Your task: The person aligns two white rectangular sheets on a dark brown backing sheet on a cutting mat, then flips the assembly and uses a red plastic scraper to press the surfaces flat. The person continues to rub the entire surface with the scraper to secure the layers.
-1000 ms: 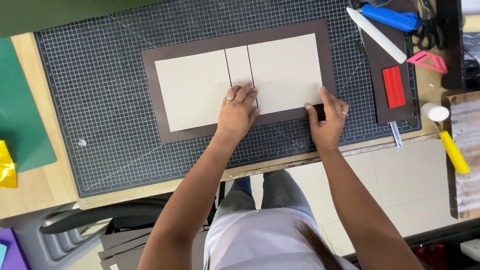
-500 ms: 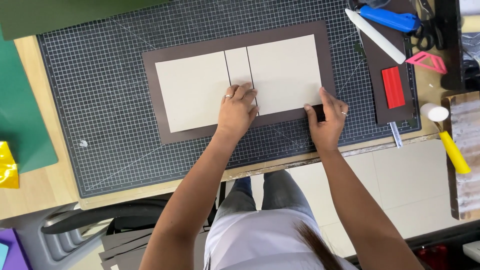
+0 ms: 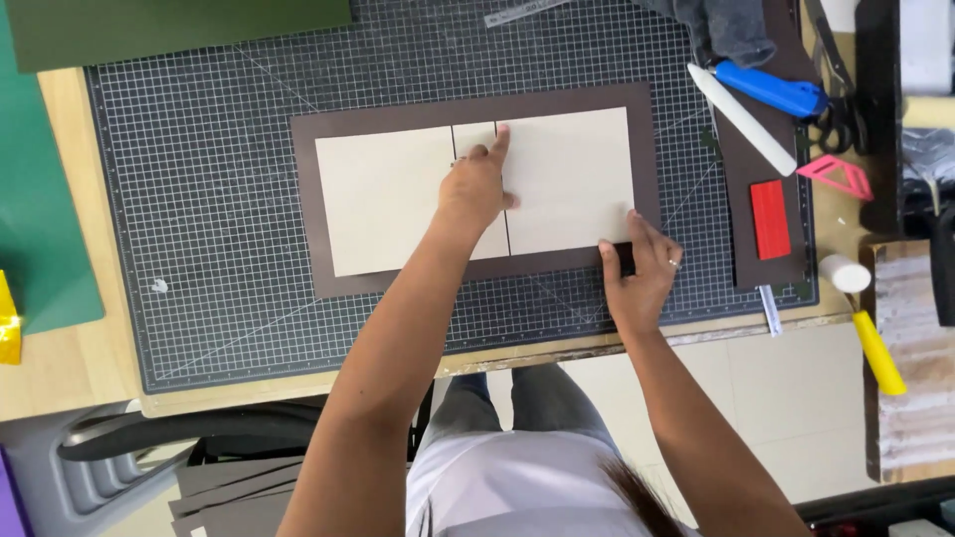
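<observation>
Flat hands pressing cream boards onto brown sheet.

Left hand (image 3: 476,189) open, no grip, palm flat over narrow middle board (image 3: 474,139), index finger stretched toward 12 o'clock along the seam; moved up from the lower edge half a second ago. Right hand (image 3: 639,273) open, fingers spread, pinning brown sheet (image 3: 303,209) at its 5 o'clock corner, unchanged. Large cream boards (image 3: 383,199) at 9 and 3 o'clock of left hand. All lying on gridded cutting mat (image 3: 199,199) on worktop (image 3: 60,368).

Hidden and cut off
The left hand (image 3: 477,189) covers part of the narrow cream strip (image 3: 476,139); the scissors (image 3: 834,94) run past the top edge
</observation>
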